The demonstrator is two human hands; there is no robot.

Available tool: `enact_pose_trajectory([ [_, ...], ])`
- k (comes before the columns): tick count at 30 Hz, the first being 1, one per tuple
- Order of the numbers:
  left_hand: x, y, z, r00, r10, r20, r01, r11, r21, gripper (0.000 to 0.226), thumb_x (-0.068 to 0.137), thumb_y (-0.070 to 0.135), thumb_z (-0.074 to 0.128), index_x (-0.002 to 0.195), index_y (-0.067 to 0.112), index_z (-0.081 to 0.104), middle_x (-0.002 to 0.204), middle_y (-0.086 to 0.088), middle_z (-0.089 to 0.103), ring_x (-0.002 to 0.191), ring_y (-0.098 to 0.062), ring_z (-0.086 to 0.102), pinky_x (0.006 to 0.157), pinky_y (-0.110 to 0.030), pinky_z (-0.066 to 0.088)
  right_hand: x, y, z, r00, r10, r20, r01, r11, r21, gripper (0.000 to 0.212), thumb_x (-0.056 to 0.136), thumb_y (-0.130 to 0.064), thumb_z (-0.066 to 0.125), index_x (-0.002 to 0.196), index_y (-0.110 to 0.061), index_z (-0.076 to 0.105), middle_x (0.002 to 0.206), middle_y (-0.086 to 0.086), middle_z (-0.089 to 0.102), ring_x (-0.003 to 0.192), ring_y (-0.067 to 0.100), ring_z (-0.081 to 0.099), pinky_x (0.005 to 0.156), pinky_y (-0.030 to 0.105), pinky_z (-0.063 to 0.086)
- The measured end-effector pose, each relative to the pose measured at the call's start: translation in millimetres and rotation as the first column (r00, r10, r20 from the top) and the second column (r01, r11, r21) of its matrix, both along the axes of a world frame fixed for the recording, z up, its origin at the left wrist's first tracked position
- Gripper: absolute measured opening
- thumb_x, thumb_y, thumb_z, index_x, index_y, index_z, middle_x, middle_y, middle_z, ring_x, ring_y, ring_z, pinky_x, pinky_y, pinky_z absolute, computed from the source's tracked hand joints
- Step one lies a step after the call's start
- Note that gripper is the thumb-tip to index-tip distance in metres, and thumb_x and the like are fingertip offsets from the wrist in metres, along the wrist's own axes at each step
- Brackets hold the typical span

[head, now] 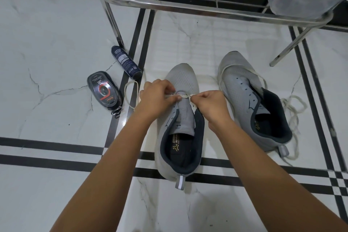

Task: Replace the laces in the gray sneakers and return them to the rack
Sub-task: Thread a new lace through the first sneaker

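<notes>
Fingers (166,85) of both hands are curled in a pinch on the white lace (183,96). My left hand (156,94) and right hand (209,102) hold it taut across the lowest eyelets of the near sneaker (180,78), on the floor between my forearms. I judge the lace limp and light, best gripped close to its ends for threading. I count two gray sneakers and two laces. The second lace (292,107) drapes over and beside the other sneaker (237,73), below the rack (188,8).
</notes>
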State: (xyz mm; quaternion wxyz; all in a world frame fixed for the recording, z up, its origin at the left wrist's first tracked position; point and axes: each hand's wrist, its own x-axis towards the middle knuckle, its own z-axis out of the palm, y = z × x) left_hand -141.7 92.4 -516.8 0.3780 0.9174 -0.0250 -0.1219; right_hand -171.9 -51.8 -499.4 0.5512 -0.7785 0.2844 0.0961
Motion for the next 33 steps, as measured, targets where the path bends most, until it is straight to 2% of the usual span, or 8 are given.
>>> enact_pose_trajectory([
  [7,11,23,9,0.956,-0.146,-0.255,0.199,0.961,0.194,0.026,0.082,0.048,0.063,0.088,0.023,0.059,0.1,0.001,0.056,0.103,-0.024,0.051,0.094,-0.046,0.042,4,0,4,0.984,0.179,0.024,-0.173,0.974,-0.148,0.008,0.082,-0.006,0.061,0.086,-0.007,0.069,0.078,0.002,0.061,0.071,0.012,0.054,0.066,0.022,0.042],
  [11,9,28,15,0.945,-0.169,-0.281,0.179,0.984,0.011,0.018,0.086,0.038,0.061,0.082,0.02,0.061,0.08,0.007,0.059,0.081,-0.015,0.055,0.074,-0.029,0.045,20,10,20,0.83,0.556,0.03,-0.524,0.798,-0.296,0.033,0.085,-0.009,0.064,0.117,-0.013,0.061,0.111,-0.002,0.053,0.1,0.007,0.049,0.079,0.008,0.032],
  [14,12,29,31,0.946,-0.173,-0.274,0.149,0.983,-0.104,0.015,0.088,0.028,0.061,0.077,0.018,0.061,0.066,0.008,0.054,0.062,-0.007,0.047,0.056,-0.018,0.037,33,14,30,0.704,0.707,-0.067,-0.704,0.683,-0.195,0.023,0.084,-0.013,0.067,0.107,-0.011,0.067,0.101,0.0,0.064,0.095,0.014,0.058,0.084,0.023,0.044],
  [18,12,52,42,0.935,-0.174,-0.308,0.133,0.979,-0.152,0.02,0.089,0.032,0.06,0.077,0.017,0.064,0.067,0.006,0.053,0.06,-0.009,0.044,0.058,-0.023,0.036,49,-9,41,0.679,0.717,-0.16,-0.718,0.601,-0.351,0.015,0.085,-0.016,0.067,0.097,-0.008,0.071,0.085,0.001,0.065,0.079,0.011,0.053,0.061,0.017,0.038],
  [22,12,47,48,0.962,-0.166,-0.218,0.116,0.967,-0.225,0.022,0.091,0.034,0.055,0.086,0.015,0.066,0.077,0.003,0.059,0.071,-0.006,0.051,0.073,-0.024,0.043,53,-9,51,0.588,0.782,-0.205,-0.763,0.453,-0.462,0.035,0.083,-0.02,0.069,0.117,-0.012,0.063,0.118,0.001,0.057,0.106,0.015,0.051,0.08,0.02,0.034],
  [25,16,24,61,0.96,-0.239,-0.146,0.221,0.967,-0.129,0.023,0.094,0.03,0.052,0.077,0.018,0.062,0.067,0.005,0.051,0.059,-0.007,0.044,0.058,-0.023,0.036,53,5,62,0.574,0.811,-0.108,-0.776,0.497,-0.388,0.028,0.082,-0.023,0.07,0.108,-0.012,0.066,0.113,0.005,0.063,0.105,0.016,0.055,0.081,0.024,0.038],
  [30,17,43,60,0.982,-0.13,-0.138,0.105,0.978,-0.179,0.026,0.094,0.034,0.05,0.082,0.019,0.068,0.096,-0.02,0.066,0.079,-0.018,0.052,0.084,-0.036,0.046,55,-26,65,0.619,0.725,-0.301,-0.748,0.429,-0.506,0.023,0.084,-0.025,0.068,0.099,-0.008,0.072,0.098,0.012,0.069,0.082,0.021,0.058,0.067,0.027,0.04],
  [33,14,27,59,0.967,-0.221,-0.127,0.209,0.972,-0.103,0.024,0.093,0.035,0.052,0.078,0.021,0.065,0.072,-0.007,0.063,0.066,-0.012,0.052,0.068,-0.032,0.046,50,-17,64,0.585,0.758,-0.289,-0.767,0.402,-0.501,0.039,0.082,-0.031,0.07,0.116,-0.013,0.065,0.117,0.003,0.063,0.104,0.019,0.057,0.077,0.025,0.041],
])
